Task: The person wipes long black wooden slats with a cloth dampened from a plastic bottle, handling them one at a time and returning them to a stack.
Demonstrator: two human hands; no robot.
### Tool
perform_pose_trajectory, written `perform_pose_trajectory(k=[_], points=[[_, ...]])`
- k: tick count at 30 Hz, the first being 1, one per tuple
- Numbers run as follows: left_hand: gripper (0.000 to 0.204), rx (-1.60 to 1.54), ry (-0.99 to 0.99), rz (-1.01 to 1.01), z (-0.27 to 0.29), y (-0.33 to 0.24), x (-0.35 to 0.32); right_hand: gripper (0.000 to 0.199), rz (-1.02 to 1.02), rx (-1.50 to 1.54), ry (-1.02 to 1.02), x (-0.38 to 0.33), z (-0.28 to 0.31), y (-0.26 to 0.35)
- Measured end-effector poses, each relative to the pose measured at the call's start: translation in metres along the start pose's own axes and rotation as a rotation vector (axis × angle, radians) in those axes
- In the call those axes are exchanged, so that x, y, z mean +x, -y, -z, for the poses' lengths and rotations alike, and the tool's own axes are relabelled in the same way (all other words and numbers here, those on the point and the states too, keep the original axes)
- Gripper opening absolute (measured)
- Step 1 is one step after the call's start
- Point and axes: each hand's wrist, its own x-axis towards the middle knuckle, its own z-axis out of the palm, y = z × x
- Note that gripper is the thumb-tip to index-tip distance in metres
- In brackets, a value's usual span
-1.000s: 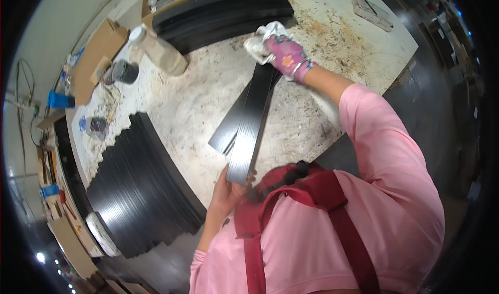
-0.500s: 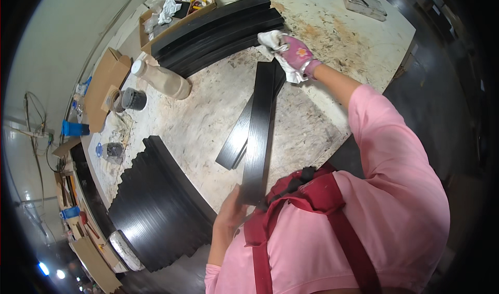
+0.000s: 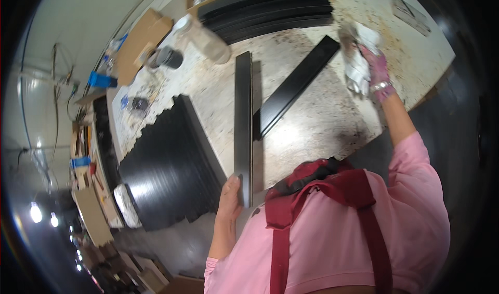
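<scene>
My bare left hand [image 3: 228,197] grips the near end of a long black plank [image 3: 243,122], which is tilted up on its edge and points away from me. Beyond it, to the right, a second black plank [image 3: 299,85] lies slantwise on the work table [image 3: 317,133]. My right hand [image 3: 375,68], in a pink glove, is closed round a crumpled white cloth [image 3: 357,65] over the right side of the table, apart from both planks. Close to my left hand is a large stack of black planks [image 3: 171,169] at the table's left edge.
More black planks [image 3: 265,11] are piled at the far side. A whitish bottle [image 3: 202,39], a dark jar [image 3: 170,58] and a cardboard piece [image 3: 140,47] stand at the far left. A flat grey block [image 3: 410,16] lies at the far right.
The held plank has shifted left and turned up on its edge, off the second plank. My right hand with the cloth has moved right, away from the plank's far end. The view has shifted too.
</scene>
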Motion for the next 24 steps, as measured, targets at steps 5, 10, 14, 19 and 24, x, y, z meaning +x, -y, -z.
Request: perform_pose_trajectory(k=[5, 10, 14, 19, 24], points=[[0.042, 0.915, -0.549, -0.501, -0.002, -0.016, -0.02, 0.034, -0.019, -0.061, -0.001, -0.016, -0.006, -0.029], [0.042, 1.421, -0.718, -0.62, -0.017, -0.009, -0.002, 0.032, 0.071, -0.107, 0.193, -0.023, -0.043, -0.044], [0.056, 1.589, -0.703, -0.406, -0.018, 0.002, 0.005, 0.029, 0.189, -0.132, 0.313, -0.018, -0.049, -0.05], [0.05, 1.653, -0.889, -0.532, -0.01, 0.007, 0.011, 0.029, 0.098, -0.277, 0.251, -0.02, -0.044, -0.02], [0.063, 1.352, -0.639, -0.824, -0.033, -0.016, 0.031, 0.027, 0.199, -0.738, 0.289, -0.053, -0.08, 0.009]])
